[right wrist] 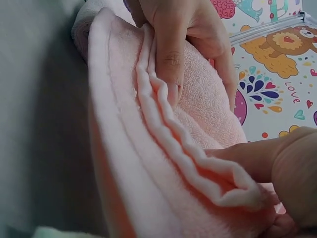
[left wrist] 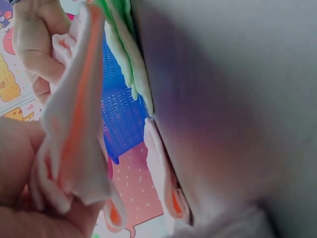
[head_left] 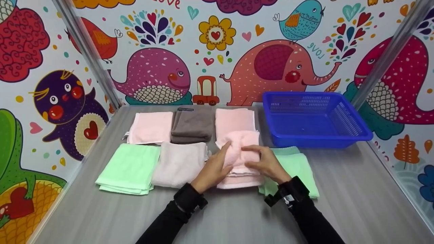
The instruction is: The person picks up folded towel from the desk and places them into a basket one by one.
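Held pink towel [head_left: 236, 156] | fuzzy | folded layers | wavy, paler edges

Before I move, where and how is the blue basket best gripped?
Probably grip the blue basket at the right part of its front rim, coming from the front with the right hand once it frees the pink towel: the lip flares outward, and the green towel lies before the left part.

My gripped cloth [head_left: 238, 156]: pale pink | near-left cloth [head_left: 130, 166]: mint green | far cloth [head_left: 193, 125]: grey-brown | far-right basket [head_left: 318, 141]: blue | far wall [head_left: 242, 22]: white, multicoloured animal print
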{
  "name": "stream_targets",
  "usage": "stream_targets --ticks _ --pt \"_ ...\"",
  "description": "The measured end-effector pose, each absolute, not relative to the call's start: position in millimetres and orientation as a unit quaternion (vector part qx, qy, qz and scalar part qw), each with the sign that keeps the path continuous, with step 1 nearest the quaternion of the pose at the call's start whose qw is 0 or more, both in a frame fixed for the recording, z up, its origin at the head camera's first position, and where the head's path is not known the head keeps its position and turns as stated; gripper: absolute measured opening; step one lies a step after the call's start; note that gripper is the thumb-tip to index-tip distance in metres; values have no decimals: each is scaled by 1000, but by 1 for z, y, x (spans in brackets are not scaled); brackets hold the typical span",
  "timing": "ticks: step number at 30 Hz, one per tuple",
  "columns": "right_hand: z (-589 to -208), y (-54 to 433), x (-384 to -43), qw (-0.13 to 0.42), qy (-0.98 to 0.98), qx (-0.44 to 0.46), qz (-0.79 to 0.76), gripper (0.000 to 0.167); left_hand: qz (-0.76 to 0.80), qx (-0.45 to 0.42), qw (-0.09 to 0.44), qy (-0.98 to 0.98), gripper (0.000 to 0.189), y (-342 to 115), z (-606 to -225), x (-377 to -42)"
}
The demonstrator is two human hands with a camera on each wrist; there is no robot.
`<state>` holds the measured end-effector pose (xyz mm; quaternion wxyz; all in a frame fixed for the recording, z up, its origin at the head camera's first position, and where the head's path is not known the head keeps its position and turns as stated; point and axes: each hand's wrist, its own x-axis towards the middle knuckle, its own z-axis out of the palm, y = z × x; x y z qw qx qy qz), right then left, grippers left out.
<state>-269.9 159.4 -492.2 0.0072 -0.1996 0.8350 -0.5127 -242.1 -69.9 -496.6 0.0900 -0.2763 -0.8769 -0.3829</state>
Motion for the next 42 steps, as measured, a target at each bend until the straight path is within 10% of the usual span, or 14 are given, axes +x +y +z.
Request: stream_targets --ticks 11,42 --pt "-455 187 -285 -43 861 -187 -471 51 -344 -300 93 -885 33 -37 -456 -263" --pt "-366 307 -372 -86 924 -107 -356 61 -288 -266 74 -917 60 108 -401 -374"
